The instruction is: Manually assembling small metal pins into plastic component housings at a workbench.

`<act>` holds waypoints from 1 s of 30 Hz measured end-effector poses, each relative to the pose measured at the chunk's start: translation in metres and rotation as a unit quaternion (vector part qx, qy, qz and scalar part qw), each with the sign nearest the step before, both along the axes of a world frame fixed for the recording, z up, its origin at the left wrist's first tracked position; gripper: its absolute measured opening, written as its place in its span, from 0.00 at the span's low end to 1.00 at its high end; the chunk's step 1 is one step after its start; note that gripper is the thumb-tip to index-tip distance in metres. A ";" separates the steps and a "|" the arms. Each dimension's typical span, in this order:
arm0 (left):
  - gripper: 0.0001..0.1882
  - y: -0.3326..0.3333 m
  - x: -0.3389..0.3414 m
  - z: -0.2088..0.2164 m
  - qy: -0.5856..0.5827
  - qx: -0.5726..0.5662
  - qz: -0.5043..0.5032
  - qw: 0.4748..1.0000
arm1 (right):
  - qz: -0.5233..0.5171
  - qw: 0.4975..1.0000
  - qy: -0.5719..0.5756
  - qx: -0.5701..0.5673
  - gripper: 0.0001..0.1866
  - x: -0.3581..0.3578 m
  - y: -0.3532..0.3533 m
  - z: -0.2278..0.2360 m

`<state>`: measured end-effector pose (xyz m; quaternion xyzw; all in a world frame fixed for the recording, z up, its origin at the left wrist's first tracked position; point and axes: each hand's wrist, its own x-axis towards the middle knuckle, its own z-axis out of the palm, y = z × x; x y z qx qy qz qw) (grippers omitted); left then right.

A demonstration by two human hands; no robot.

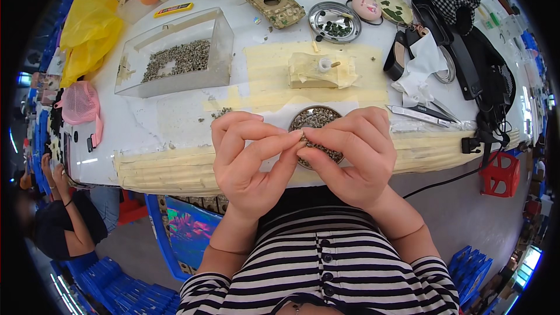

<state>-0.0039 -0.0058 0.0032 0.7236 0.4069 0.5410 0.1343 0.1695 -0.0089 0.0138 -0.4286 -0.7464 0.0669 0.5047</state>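
My left hand (pixel 251 160) and my right hand (pixel 356 154) meet fingertip to fingertip above a round metal dish (pixel 293 118) at the table's near edge. Both are closed in a pinch. Whatever sits between the fingertips is too small to name. Small grey-brown parts (pixel 315 118) fill the dish. Beyond it stands a block wrapped in yellowish tape (pixel 303 77), with a small white cup (pixel 324 66) and a thin stick on top. A few loose small parts (pixel 221 112) lie on the table by my left fingers.
A clear bin (pixel 224 52) of small parts stands left. Behind are a camouflage model tank hull (pixel 274 3), a dish of dark green pieces (pixel 335 22) and a yellow bag (pixel 90 29). Tweezers (pixel 423 115) lie right, near a black cable (pixel 449 179). Another person (pixel 70 219) sits at far left.
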 end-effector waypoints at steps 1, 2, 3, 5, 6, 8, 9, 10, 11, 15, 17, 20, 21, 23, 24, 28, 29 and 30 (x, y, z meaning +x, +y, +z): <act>0.14 0.002 0.000 0.000 0.002 0.010 -0.003 1.000 | 0.024 0.999 0.025 -0.030 0.12 0.000 0.002 -0.002; 0.15 0.002 0.000 0.000 0.003 0.020 -0.007 1.000 | 0.048 0.996 0.049 -0.060 0.12 0.000 0.003 -0.002; 0.16 0.002 -0.001 0.001 0.004 0.019 -0.012 1.000 | 0.062 0.993 0.062 -0.075 0.12 0.000 0.004 -0.002; 0.16 0.002 -0.003 0.003 0.006 0.017 -0.022 1.000 | 0.092 0.987 0.087 -0.104 0.12 -0.001 0.004 0.000; 0.16 0.002 -0.003 0.002 0.004 0.016 -0.015 1.000 | 0.074 0.989 0.075 -0.098 0.12 -0.001 0.004 0.001; 0.15 0.002 -0.001 -0.001 -0.001 0.014 -0.002 1.000 | 0.040 0.994 0.053 -0.087 0.12 -0.001 0.002 0.004; 0.15 0.002 0.000 -0.001 -0.002 0.012 0.000 1.000 | 0.023 0.998 0.042 -0.048 0.12 -0.002 0.001 0.003; 0.15 0.002 0.001 -0.001 -0.004 0.010 0.002 1.000 | 0.005 0.999 0.031 -0.009 0.13 -0.003 0.000 0.001; 0.15 0.002 0.002 0.000 -0.006 0.008 0.003 1.000 | -0.012 0.999 0.021 0.030 0.13 -0.004 -0.001 -0.001; 0.15 0.002 0.001 0.000 0.002 0.014 0.006 1.000 | -0.029 0.998 -0.018 0.052 0.13 -0.004 -0.002 0.001; 0.16 0.003 0.001 -0.001 -0.003 0.016 0.004 1.000 | -0.019 0.999 0.020 0.022 0.13 -0.004 0.000 -0.003; 0.17 0.002 -0.001 -0.001 -0.002 0.019 -0.007 1.000 | -0.001 0.998 0.033 -0.052 0.12 -0.001 0.001 0.006; 0.17 0.003 -0.002 -0.001 0.000 0.020 -0.008 1.000 | 0.017 0.996 0.047 -0.075 0.11 -0.001 0.002 0.006; 0.18 0.002 -0.003 -0.002 0.005 0.024 -0.011 1.000 | 0.053 0.989 0.076 -0.120 0.10 -0.001 0.004 0.006; 0.17 0.002 -0.003 -0.002 0.005 0.024 -0.012 1.000 | 0.072 0.984 0.090 -0.135 0.10 -0.001 0.004 0.005; 0.16 0.001 -0.002 0.001 0.008 0.023 -0.008 1.000 | 0.105 0.969 0.136 -0.177 0.09 0.000 0.003 0.004; 0.16 0.001 -0.002 0.001 0.010 0.022 -0.004 1.000 | 0.103 0.967 0.145 -0.184 0.09 0.000 0.003 0.004; 0.16 0.000 -0.001 0.001 0.009 0.021 0.003 1.000 | 0.083 0.976 0.122 -0.158 0.09 0.001 0.002 0.006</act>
